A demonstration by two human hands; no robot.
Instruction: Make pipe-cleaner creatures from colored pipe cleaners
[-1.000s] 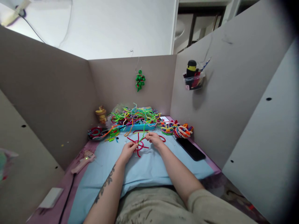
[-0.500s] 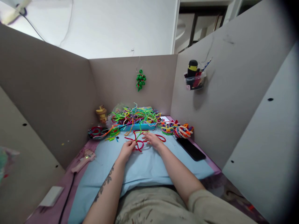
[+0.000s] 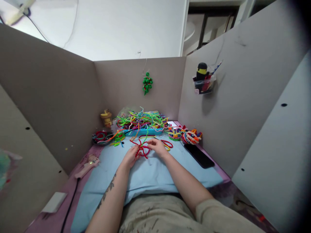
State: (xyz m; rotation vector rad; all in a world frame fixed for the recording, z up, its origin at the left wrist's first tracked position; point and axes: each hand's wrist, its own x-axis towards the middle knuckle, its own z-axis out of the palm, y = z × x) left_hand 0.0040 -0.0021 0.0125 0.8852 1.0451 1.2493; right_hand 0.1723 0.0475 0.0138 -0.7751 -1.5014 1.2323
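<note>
A red pipe-cleaner piece [image 3: 145,150] with several arms and a green centre is between my hands, above the blue cloth [image 3: 155,171]. My left hand [image 3: 131,156] is closed on its left side, thumb and fingers pinching near the middle. At its right side, my right hand [image 3: 156,147] pinches one of the red arms; the fingertips are small and partly hidden. A green pipe cleaner [image 3: 147,133] runs up from the centre. Just right of my right hand lie bent red pipe cleaners [image 3: 169,143] and a yellow one.
Behind, a blue tray [image 3: 155,132] is heaped with colourful pipe cleaners. Finished braided pieces [image 3: 190,137] and a black phone [image 3: 199,156] lie at right. On the left are a pink glue gun [image 3: 87,167], a dark bowl [image 3: 100,138] and a white adapter [image 3: 55,202]. Grey panels enclose the table.
My right hand has closed its fingers onto a red arm of the piece. My left hand has turned slightly, with fingers now showing underneath the piece.
</note>
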